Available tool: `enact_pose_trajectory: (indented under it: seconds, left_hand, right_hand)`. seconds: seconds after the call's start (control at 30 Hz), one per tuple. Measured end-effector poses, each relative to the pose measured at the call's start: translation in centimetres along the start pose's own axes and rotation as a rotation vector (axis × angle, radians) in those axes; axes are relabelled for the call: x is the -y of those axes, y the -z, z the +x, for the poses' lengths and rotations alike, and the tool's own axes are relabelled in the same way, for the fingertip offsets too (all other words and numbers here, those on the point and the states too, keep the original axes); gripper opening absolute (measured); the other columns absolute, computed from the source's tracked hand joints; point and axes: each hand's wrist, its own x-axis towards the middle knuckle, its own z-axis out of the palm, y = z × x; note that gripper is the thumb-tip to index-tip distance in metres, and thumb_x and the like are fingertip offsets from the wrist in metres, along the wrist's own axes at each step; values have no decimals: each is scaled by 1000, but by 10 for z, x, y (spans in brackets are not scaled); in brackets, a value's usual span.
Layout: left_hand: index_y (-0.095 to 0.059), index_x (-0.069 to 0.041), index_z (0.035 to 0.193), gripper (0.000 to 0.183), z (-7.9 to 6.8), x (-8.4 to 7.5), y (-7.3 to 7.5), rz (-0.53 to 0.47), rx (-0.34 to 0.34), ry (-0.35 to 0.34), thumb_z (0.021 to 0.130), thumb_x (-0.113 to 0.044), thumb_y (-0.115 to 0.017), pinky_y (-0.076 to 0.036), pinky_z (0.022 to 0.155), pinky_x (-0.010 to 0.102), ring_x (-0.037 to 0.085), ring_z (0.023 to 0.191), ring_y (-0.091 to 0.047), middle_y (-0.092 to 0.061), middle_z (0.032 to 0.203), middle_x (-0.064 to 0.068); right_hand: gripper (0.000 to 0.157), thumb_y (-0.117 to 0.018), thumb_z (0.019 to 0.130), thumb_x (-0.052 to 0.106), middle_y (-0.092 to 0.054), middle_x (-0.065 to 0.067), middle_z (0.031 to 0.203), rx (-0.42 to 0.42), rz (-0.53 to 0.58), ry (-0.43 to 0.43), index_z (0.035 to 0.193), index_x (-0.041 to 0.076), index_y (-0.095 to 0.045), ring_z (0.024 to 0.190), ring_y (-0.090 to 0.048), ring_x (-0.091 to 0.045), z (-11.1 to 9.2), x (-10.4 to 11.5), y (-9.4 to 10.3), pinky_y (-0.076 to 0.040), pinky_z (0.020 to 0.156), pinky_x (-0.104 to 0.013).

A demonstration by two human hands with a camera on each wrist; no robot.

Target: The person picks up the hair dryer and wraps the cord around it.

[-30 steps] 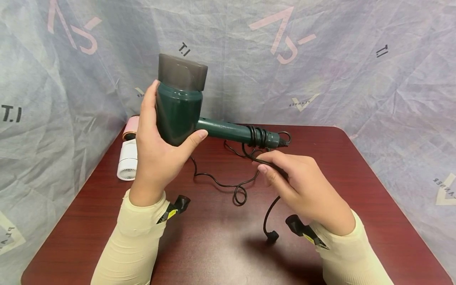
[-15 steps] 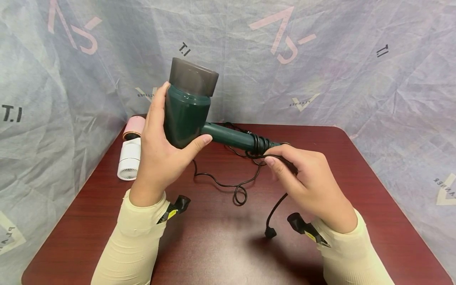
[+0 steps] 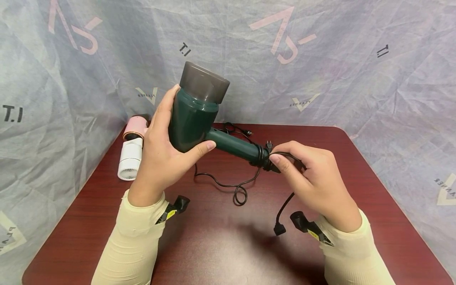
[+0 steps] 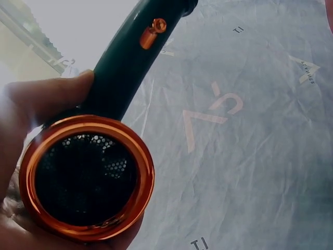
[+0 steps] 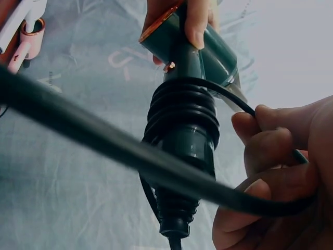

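My left hand (image 3: 160, 146) grips the barrel of a dark green hair dryer (image 3: 192, 122), held above the table with its smoky nozzle (image 3: 205, 83) up and its handle slanting down to the right. In the left wrist view the dryer's copper-rimmed rear grille (image 4: 86, 177) faces the camera. Several turns of black power cord (image 5: 182, 107) lie round the handle's lower end. Beside that end, my right hand (image 3: 313, 178) pinches the cord's loose length, its fingers curled round it in the right wrist view. The cord's plug (image 3: 279, 228) dangles below this hand.
A white hair dryer (image 3: 130, 160) and a pink one (image 3: 135, 126) lie at the table's left side. Another thin black cord (image 3: 221, 184) snakes over the red-brown table (image 3: 213, 245). Two-pronged plugs (image 3: 269, 145) show toward the back. Printed grey cloth (image 3: 228, 47) hangs behind.
The green hair dryer has shifted right and tilted, its handle end dropping lower. My right hand has moved slightly right with the cord, beside the handle's end. The dangling plug has swung along.
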Motion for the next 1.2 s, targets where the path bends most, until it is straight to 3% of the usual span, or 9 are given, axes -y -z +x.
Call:
enact_pose_trajectory:
  seconds: [0.2,0.43,0.6,0.83,1.03,1.2]
  left_hand:
    - [-39,-7,158,106,-1,-1,1,-2,45,-5,68,-11,-96,-38,116,41,18,140,-48,-51,154,5]
    - [-40,-5,156,104,0,-8,3,-42,83,-38,68,-7,-95,-39,116,39,18,138,-50,-53,151,9]
    - [-40,-2,156,105,0,-9,6,-91,136,-54,66,-3,-95,-39,114,35,20,135,-53,-57,146,11]
    - [-38,1,155,105,0,-8,10,-165,222,-51,67,1,-93,-43,110,32,19,126,-57,-59,143,12]
    - [-36,0,156,104,0,-7,10,-297,262,-33,67,8,-90,-46,108,33,23,123,-59,-60,140,9]
    - [-37,-2,156,104,-1,-9,11,-317,265,-18,66,8,-90,-45,109,34,24,123,-59,-60,139,7]
  right_hand:
    - [16,-76,91,6,-58,16,72,-10,-8,-3,98,20,-75,54,-44,-1,0,0,1,-36,51,-16]
    - [10,-74,95,11,-57,15,71,26,7,-14,98,21,-74,55,-43,-1,0,-1,3,-36,52,-16]
    - [14,-78,92,11,-44,16,61,82,12,-52,95,24,-73,52,-36,0,-2,1,4,-32,49,-18]
    - [16,-78,92,9,-52,14,58,152,150,-95,94,24,-72,47,-45,0,-4,4,6,-39,46,-18]
    - [20,-79,89,3,-53,14,59,146,228,-56,94,21,-73,49,-45,-1,-3,5,6,-40,48,-18]
    - [25,-80,85,-4,-56,12,63,119,275,-31,94,19,-74,47,-41,-1,-3,5,5,-39,46,-19]
